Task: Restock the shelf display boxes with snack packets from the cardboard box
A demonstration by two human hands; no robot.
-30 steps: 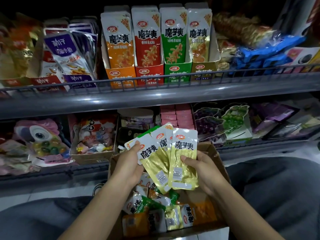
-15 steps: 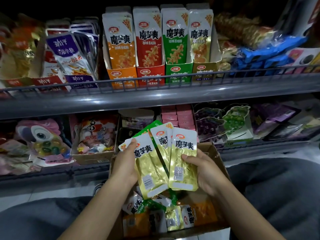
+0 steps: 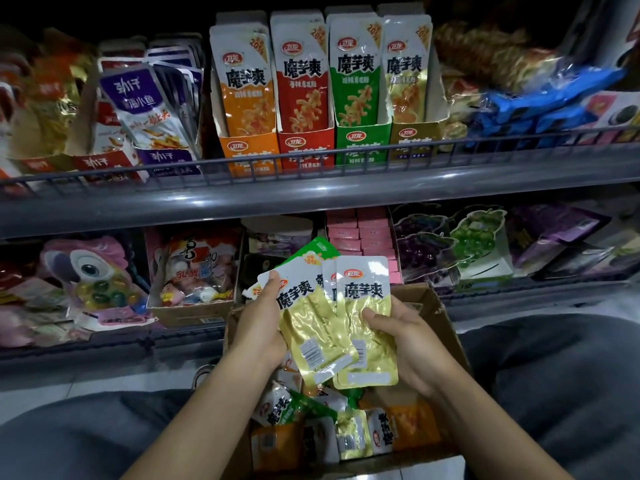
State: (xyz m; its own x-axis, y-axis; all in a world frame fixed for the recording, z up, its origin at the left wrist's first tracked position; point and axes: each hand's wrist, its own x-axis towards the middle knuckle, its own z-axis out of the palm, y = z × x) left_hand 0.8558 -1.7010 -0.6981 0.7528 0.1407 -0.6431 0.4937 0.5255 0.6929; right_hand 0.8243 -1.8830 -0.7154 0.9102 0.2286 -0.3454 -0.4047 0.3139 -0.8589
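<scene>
display boxes [image 3: 306,147]: 4 | hands [image 3: 258,329]: 2 | cardboard box [image 3: 438,318]: 1

**Dim aisle, grey shelving in front of me**

I face a two-tier grey metal shelf unit [image 3: 311,199] whose glossy front lip catches small highlights. Along its upper edge runs a thin grey wire guard rail [image 3: 519,142]. Above it, toward twelve o'clock, the space falls into near-black shadow. Below the lower tier, at eight o'clock, lies a pale tiled floor [image 3: 86,389] with a faint seam. My knees in dark grey trousers [image 3: 571,393] fill the four and eight o'clock corners. The light is weak and cool.
</scene>
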